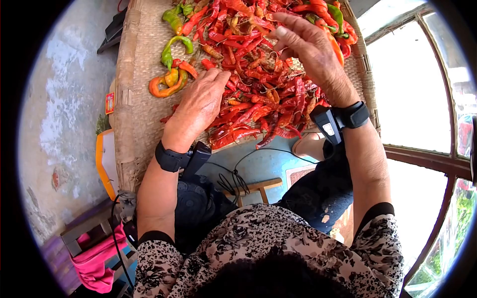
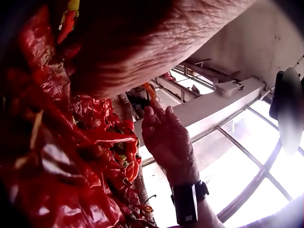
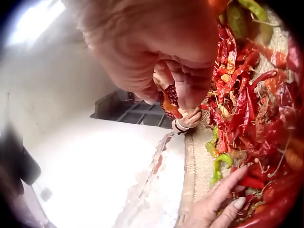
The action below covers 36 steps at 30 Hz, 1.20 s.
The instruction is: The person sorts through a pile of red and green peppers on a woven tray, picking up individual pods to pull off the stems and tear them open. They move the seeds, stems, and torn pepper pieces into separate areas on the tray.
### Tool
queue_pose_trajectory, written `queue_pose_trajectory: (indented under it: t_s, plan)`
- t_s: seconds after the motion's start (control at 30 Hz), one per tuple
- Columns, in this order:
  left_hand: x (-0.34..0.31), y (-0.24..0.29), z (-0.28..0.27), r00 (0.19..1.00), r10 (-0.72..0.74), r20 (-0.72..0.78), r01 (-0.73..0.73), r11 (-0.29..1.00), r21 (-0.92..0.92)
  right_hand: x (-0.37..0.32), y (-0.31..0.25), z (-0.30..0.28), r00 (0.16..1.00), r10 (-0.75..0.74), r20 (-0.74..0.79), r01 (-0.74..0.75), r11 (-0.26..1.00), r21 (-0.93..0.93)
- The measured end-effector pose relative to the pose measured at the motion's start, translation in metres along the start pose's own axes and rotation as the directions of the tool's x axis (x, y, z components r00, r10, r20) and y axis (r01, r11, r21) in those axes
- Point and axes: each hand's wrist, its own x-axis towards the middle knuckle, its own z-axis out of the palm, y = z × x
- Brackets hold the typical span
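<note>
Red chili peppers (image 1: 248, 107), many of them wrinkled and dry, lie heaped on a woven mat (image 1: 144, 116). My left hand (image 1: 196, 104) rests at the left side of the heap. In the right wrist view, the fingers (image 3: 227, 186) of that hand stretch over the chilies beside a bright red one. Raised above the far right part of the heap, my right hand (image 1: 318, 52) pinches an orange-red chili pepper (image 3: 171, 105) by its fingertips. The same pepper (image 2: 150, 91) sticks up past the fingertips in the left wrist view.
Green and orange peppers (image 1: 171, 82) lie apart on the mat's left side. Larger red peppers (image 1: 343, 35) are at the far right. Another person's hand (image 3: 191, 118) is at the mat's far edge. Windows (image 1: 410, 84) stand on the right, and a black cable (image 1: 236, 179) hangs below the mat.
</note>
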Motion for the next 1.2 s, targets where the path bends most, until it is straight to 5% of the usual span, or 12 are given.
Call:
queue_pose_trajectory:
  t_s: [0.03,0.1,0.23,0.37,0.57,0.63,0.77,0.8,0.87,1.03,1.1,1.2]
  plan:
    - [0.001,0.001,-0.001,1.0,-0.018,0.012,0.018,1.0,-0.009,-0.005,0.003,0.002,0.995,0.045,0.092,-0.013,0.945,-0.326]
    - [0.005,0.008,-0.008,0.999,-0.034,-0.026,0.031,0.995,-0.095,-0.013,0.008,0.013,0.951,0.194,0.24,-0.112,0.942,-0.315]
    - [0.012,0.026,-0.013,0.96,0.005,-0.281,-0.08,0.963,-0.256,-0.021,0.016,0.033,0.968,0.018,0.251,0.09,0.906,-0.413]
    - [0.012,0.025,-0.01,0.973,-0.037,-0.229,-0.047,0.936,-0.35,-0.024,0.012,0.038,0.966,0.017,0.259,0.097,0.903,-0.418]
    - [0.005,-0.001,-0.023,0.972,-0.19,-0.135,0.209,0.968,0.14,-0.019,0.003,0.018,0.832,0.294,0.47,-0.077,0.901,-0.428]
    - [0.005,-0.007,-0.014,0.97,-0.231,-0.077,0.243,0.94,0.24,-0.017,-0.004,0.012,0.651,0.395,0.648,-0.186,0.911,-0.368]
    - [0.006,-0.009,-0.004,0.96,-0.279,0.014,0.262,0.917,0.301,-0.006,-0.018,-0.004,0.795,0.347,0.498,-0.229,0.931,-0.283]
    - [0.006,-0.01,0.0,0.961,-0.276,0.016,0.259,0.918,0.301,-0.005,-0.016,-0.003,0.929,0.198,0.312,-0.171,0.979,-0.11]
    - [0.009,-0.015,0.005,0.974,-0.225,-0.006,0.218,0.934,0.284,0.004,0.0,-0.005,0.997,-0.082,-0.017,0.083,0.991,0.102]
    - [0.01,-0.009,-0.002,0.982,-0.19,-0.01,0.189,0.97,0.152,-0.008,0.0,-0.006,0.999,0.02,0.026,-0.014,0.979,-0.205]
    - [0.01,-0.001,-0.005,0.986,-0.161,-0.028,0.163,0.984,0.072,-0.011,-0.001,-0.002,0.958,0.105,0.267,0.016,0.909,-0.416]
    - [0.01,0.014,-0.009,0.973,0.009,-0.229,-0.04,0.991,-0.13,-0.018,-0.001,0.01,0.953,0.068,0.294,0.07,0.898,-0.435]
